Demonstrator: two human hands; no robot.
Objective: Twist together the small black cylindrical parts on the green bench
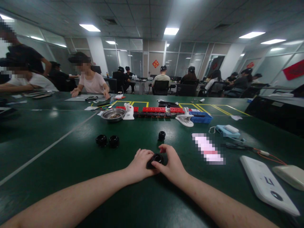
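A black round part (158,158) with a hollow centre is between my two hands, low over the near middle of the table. My left hand (142,165) is closed round its left side, with the fingers partly hidden behind it. On the other side, my right hand (174,164) is curved about it, thumb pressed on the near edge and index finger bent over the far side. A similar black part (161,136) stands just beyond my hands. Two more, a black part (101,140) and its neighbour (114,141), sit side by side to the left.
Across the table lie a metal bowl (104,116) of small pieces, white clamps (184,118), red strips (154,109) and a blue tray (201,121). To the right are a white device (266,180), cables and a light-blue case (226,131). People sit beyond.
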